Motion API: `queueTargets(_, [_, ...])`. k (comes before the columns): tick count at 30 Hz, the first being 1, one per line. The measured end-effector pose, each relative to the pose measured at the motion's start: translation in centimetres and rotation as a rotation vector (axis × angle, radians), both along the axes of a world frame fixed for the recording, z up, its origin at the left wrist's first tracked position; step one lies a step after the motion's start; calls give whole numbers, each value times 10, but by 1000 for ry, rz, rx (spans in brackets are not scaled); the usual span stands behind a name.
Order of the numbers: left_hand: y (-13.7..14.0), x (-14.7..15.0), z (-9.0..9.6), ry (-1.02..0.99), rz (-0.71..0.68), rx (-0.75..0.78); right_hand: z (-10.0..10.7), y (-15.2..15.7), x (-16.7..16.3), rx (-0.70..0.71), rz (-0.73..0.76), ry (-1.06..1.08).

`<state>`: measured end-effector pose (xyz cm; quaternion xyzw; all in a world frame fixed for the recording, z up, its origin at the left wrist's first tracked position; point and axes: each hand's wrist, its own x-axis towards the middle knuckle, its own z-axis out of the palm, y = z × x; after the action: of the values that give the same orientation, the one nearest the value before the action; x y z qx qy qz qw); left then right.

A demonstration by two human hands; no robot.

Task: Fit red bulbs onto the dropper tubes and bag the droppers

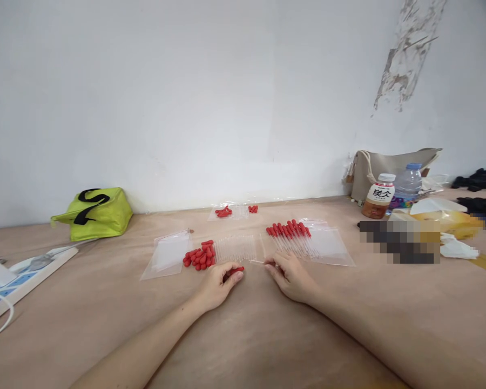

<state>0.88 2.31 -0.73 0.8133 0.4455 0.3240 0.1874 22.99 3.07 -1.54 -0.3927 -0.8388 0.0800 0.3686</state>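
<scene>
Red rubber-looking material shows between the thumb and fingers of my left hand [222, 282]: I grasp a red bulb [237, 269] there, the fingers curled round it so that only part peeps out. My right hand [289, 274] pinches the near end of a thin clear tube [258, 262] between thumb and fingertips, the free end pointing towards my left hand. The bulb and the tube are apart, with a narrow gap between them.

My own fingers hide most of the bulb, so I cannot tell which way its mouth faces or whether more than one sits in my grasp. The tube is so fine and pale that its outline is hard to follow, and my fingertips cover its end. Both my forearms are cut off at the lower edge. A pixelated patch [397, 243] conceals whatever lies far to my right.

Just beyond my left hand lies a heap of loose red bulbs [198, 257], and next to it, ahead of the gap between my hands, a row of clear tubes [235, 248]. Beyond my right hand, red-topped droppers [291, 231] lie side by side, partly over a clear bag [334, 247].
</scene>
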Motion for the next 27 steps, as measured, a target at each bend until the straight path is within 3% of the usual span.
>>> queueTargets(11, [-4, 4, 2, -36, -38, -35, 3, -6, -8, -24, 89, -63])
queueTargets(16, [-6, 5, 4, -32, -75, 25, 3, -3, -7, -29, 112, -76])
queueTargets(27, [-10, 5, 4, 118, -112, 119, -1, -5, -9, 110, 62, -202])
